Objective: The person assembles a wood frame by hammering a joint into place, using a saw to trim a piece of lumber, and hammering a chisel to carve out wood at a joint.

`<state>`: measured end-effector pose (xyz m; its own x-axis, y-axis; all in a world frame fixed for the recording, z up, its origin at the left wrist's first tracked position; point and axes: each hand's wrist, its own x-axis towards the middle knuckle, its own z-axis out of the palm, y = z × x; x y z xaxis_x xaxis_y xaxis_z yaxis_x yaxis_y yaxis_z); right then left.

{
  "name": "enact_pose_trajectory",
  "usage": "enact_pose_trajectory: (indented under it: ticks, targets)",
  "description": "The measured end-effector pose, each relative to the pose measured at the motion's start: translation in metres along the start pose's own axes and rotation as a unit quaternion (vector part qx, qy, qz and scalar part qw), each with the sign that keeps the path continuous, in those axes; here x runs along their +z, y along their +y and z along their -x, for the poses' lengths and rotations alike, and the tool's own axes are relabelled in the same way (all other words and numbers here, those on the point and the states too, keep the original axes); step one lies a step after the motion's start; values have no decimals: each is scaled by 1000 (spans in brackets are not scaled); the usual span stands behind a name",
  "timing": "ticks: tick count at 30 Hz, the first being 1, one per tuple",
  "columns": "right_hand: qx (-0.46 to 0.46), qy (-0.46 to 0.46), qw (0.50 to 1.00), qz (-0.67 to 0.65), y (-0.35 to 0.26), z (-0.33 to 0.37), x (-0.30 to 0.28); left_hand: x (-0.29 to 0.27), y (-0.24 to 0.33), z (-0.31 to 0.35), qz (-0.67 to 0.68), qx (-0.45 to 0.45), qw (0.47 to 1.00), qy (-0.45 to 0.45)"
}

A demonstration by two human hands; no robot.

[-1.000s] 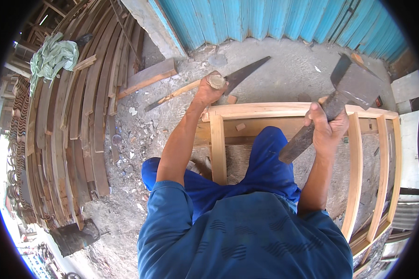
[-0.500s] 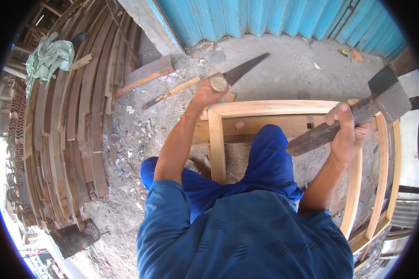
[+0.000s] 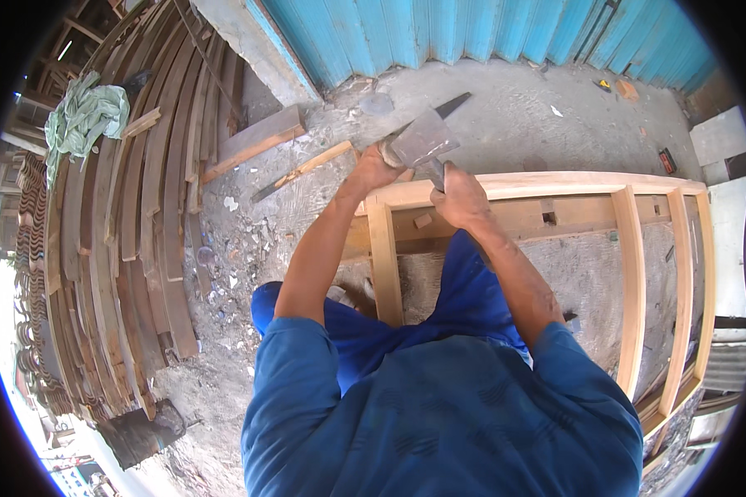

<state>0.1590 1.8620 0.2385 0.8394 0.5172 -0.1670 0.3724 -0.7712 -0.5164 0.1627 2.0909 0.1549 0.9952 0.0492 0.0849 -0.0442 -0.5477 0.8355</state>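
My left hand (image 3: 373, 171) is closed around a tool's rounded handle (image 3: 387, 154), at the near-left corner of a pale wooden frame (image 3: 547, 184). The tool's lower part is hidden. My right hand (image 3: 462, 197) grips the short handle of a mallet with a broad, blocky grey-brown head (image 3: 423, 139). That head is over the top of the left-hand tool, and I cannot tell whether they touch. A dark, tapered saw-like blade (image 3: 453, 104) shows beyond the mallet head; its other end is hidden.
A narrow wooden strip with a dark end (image 3: 302, 171) lies on the floor left of my hands. Stacked planks (image 3: 145, 215) fill the left side, with a pale green cloth (image 3: 85, 116) on top. Blue corrugated metal (image 3: 472, 31) stands ahead. Frame rungs (image 3: 629, 290) extend on my right.
My right hand has swung the mallet from far right across to my left hand, bringing its head over the held tool. My left hand stays at the frame corner.
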Motion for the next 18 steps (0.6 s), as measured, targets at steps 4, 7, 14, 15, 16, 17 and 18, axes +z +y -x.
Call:
enact_pose_trajectory:
  ticks: [4,7,14,15,16,17,18]
  targets:
    - [13,102,976,-195,9,32,-59,-5,-2,-11,-33,-54,998,-2]
    - [-44,368,904,-211,9,67,-142,-27,-11,1,-89,-143,983,-69]
    - [-138,615,563,-535,12,36,-223,-25,44,4,-117,-176,969,-128]
    - [-123,603,645,-453,18,22,-181,-31,51,3,-121,-185,968,-117]
    - [-110,525,768,-348,19,7,-114,-36,48,3,-130,-184,967,-119]
    - [-78,381,895,-217,18,-1,-60,-32,42,-4,-136,-173,967,-131]
    - [-32,94,995,-8,7,-10,-22,-27,36,-6,-142,-170,964,-146]
